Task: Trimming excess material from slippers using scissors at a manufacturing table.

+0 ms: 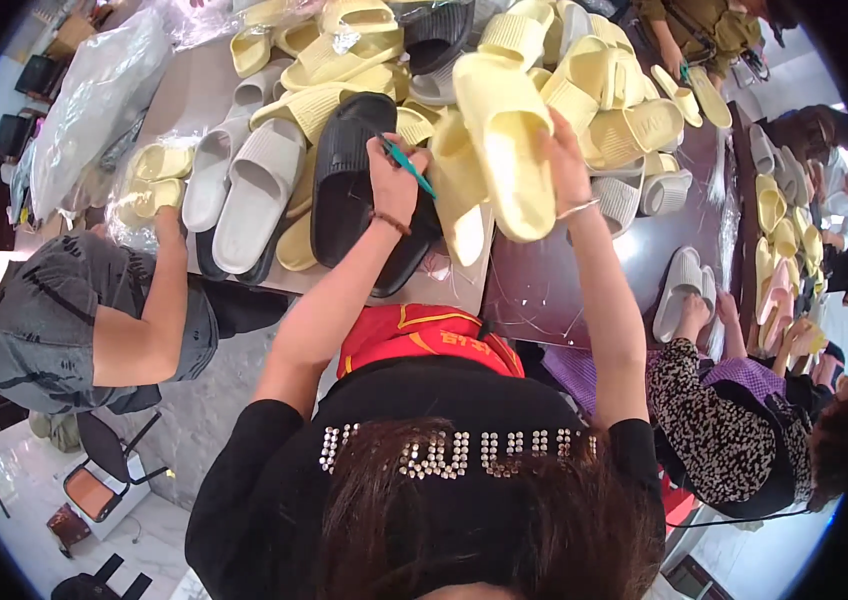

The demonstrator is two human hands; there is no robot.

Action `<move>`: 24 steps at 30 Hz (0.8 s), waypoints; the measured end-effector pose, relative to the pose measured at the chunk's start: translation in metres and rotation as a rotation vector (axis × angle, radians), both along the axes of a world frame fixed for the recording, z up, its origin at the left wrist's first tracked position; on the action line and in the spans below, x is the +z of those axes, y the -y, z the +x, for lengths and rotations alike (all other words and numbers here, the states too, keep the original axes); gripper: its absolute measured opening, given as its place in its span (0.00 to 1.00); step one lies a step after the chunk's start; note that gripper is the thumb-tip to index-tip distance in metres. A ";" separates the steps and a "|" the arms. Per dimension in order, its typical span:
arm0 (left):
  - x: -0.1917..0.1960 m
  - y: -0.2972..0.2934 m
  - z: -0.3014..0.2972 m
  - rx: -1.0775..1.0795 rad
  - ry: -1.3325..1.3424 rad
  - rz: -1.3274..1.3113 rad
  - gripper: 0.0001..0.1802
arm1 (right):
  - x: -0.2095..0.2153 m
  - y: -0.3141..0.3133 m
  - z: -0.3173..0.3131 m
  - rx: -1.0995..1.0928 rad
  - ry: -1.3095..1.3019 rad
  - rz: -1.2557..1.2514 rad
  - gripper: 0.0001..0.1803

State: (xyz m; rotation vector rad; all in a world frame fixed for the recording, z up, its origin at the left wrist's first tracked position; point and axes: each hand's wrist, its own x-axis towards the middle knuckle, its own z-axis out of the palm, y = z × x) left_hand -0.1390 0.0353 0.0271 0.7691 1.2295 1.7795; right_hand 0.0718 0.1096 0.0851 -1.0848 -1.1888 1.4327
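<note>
My right hand (568, 168) grips a pale yellow slide sandal (504, 140) by its side, holding it raised with the footbed showing. A second yellow slide (459, 190) lies just left of it, partly behind it. My left hand (397, 184) is closed round a slim teal hand tool (408, 164), whose exact kind I cannot make out. Under that hand is a large black slide sandal (342, 180), with another black one partly hidden behind my wrist. Light grey slides (260, 195) lie to the left of the black pair.
Piled yellow slides (634, 125) cover the far table. A clear plastic bag (99, 105) sits at the far left. One co-worker (104, 310) handles yellow slides on my left; another (724, 410) holds grey slides on my right. A third person (699, 40) works across the table.
</note>
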 end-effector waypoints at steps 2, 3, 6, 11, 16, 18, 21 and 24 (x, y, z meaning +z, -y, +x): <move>-0.003 -0.015 -0.002 -0.044 0.028 -0.077 0.22 | -0.043 -0.012 0.007 0.020 -0.064 0.105 0.22; -0.001 -0.019 -0.007 -0.013 -0.051 -0.071 0.22 | -0.047 -0.014 0.008 0.038 -0.096 0.153 0.22; 0.006 -0.022 -0.012 0.056 -0.208 -0.061 0.22 | -0.048 -0.023 0.018 -0.148 0.265 0.242 0.22; 0.028 -0.022 0.010 -0.024 -0.701 -0.417 0.23 | -0.058 -0.037 0.038 -0.269 0.762 0.559 0.24; 0.007 -0.035 0.017 -0.176 -0.962 -0.498 0.24 | -0.065 -0.045 0.040 -0.246 0.698 0.677 0.25; 0.005 -0.042 0.015 -0.187 -0.939 -0.444 0.24 | -0.063 -0.052 0.045 -0.196 0.628 0.617 0.24; 0.024 -0.047 -0.008 -0.256 -0.723 -0.189 0.22 | -0.056 -0.060 0.048 -0.178 0.565 0.483 0.23; 0.019 -0.068 -0.028 -0.272 -0.597 -0.235 0.23 | -0.049 -0.065 0.043 -0.172 0.500 0.295 0.21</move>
